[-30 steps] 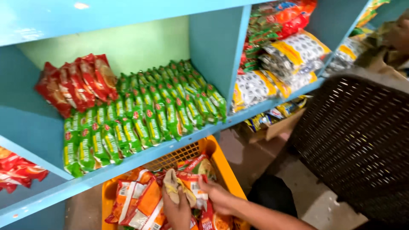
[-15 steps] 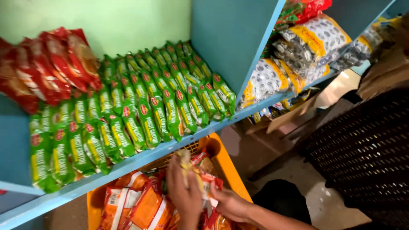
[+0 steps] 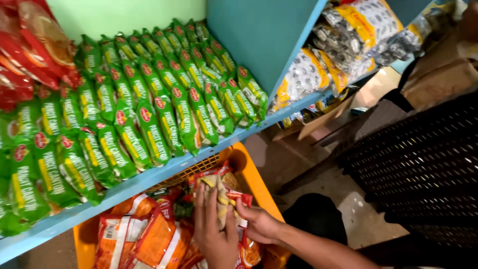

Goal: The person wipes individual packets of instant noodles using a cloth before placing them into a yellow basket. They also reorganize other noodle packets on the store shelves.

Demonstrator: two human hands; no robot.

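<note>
Both hands are low in the picture, over the orange crate (image 3: 251, 177) that stands under the blue shelf (image 3: 149, 177). The left hand (image 3: 215, 231) and the right hand (image 3: 256, 224) hold together a small stack of red and yellow snack packets (image 3: 219, 187); the fingers of both hands are closed around it, just above the orange packets (image 3: 144, 234) that fill the crate. On the shelf above lie rows of green packets (image 3: 149, 109).
</note>
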